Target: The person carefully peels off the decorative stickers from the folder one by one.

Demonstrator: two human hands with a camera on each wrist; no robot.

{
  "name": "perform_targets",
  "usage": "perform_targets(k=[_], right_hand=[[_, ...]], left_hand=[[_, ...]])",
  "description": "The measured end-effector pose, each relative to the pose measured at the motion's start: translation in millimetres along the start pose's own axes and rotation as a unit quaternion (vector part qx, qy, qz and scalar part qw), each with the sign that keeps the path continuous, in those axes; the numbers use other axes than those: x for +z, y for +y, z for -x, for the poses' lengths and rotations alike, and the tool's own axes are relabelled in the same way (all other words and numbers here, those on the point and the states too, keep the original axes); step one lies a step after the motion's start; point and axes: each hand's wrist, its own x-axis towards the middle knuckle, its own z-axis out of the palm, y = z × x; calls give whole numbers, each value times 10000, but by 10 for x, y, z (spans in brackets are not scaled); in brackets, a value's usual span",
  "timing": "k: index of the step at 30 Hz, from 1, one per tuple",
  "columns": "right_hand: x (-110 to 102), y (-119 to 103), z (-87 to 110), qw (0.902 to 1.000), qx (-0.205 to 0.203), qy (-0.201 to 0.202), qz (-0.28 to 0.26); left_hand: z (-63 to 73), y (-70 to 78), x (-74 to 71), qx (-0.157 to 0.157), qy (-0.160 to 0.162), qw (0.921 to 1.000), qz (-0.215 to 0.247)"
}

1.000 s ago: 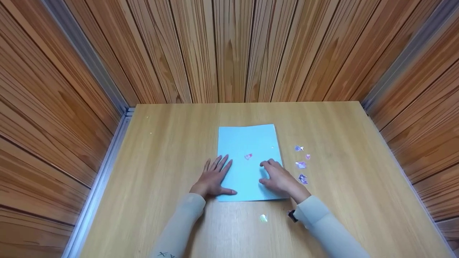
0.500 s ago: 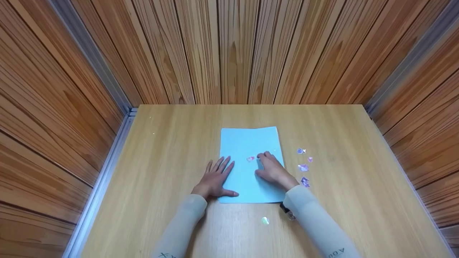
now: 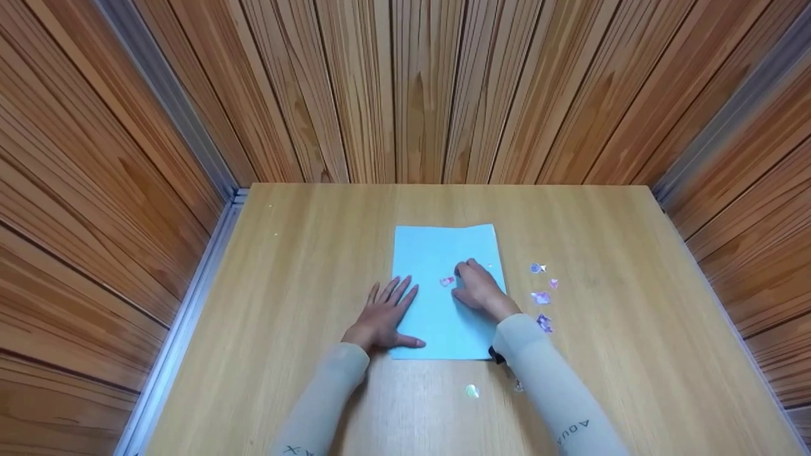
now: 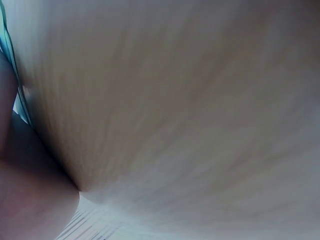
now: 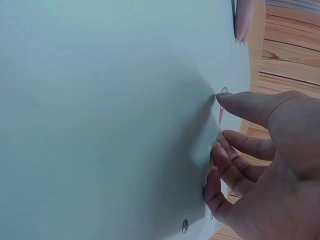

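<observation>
A light blue sheet of paper [image 3: 431,244] lies on the table, and a small pink-and-white sticker [image 3: 447,280] is on it. My left hand [image 3: 383,322] rests with fingers spread across the paper's left edge. Just right of the sticker, my right hand [image 3: 479,291] touches the paper with bent fingertips. In the right wrist view the thumb [image 5: 245,104] stands apart from the other fingers, with part of the pink sticker [image 5: 221,116] visible beyond the gap. Nothing shows between them. A tiny shiny oval spot [image 5: 185,226] also lies on the paper.
Several purple and pink stickers line up right of the paper, among them a jagged purple one [image 3: 544,323] and a small pink heart [image 3: 554,284]. A shiny greenish sticker [image 3: 472,391] lies in front. Wood-panelled walls [image 3: 418,95] border the table [image 3: 304,253].
My right hand has moved left and slightly forward over the paper, closer to the pink sticker, and its fingers have bent down. The left hand has stayed in place.
</observation>
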Motion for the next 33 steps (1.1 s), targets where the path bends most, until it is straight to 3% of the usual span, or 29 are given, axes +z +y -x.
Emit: perform_targets(k=[10, 23, 33], right_hand=[[-53, 35, -31, 9996, -199, -8, -188], [-14, 30, -91, 9984, 207, 7, -528], [12, 19, -117, 9983, 279, 137, -500]], left_hand=[[-44, -2, 23, -33, -98, 9998, -153], [-33, 0, 13, -30, -70, 9999, -127], [-21, -9, 14, 17, 5, 9998, -174]])
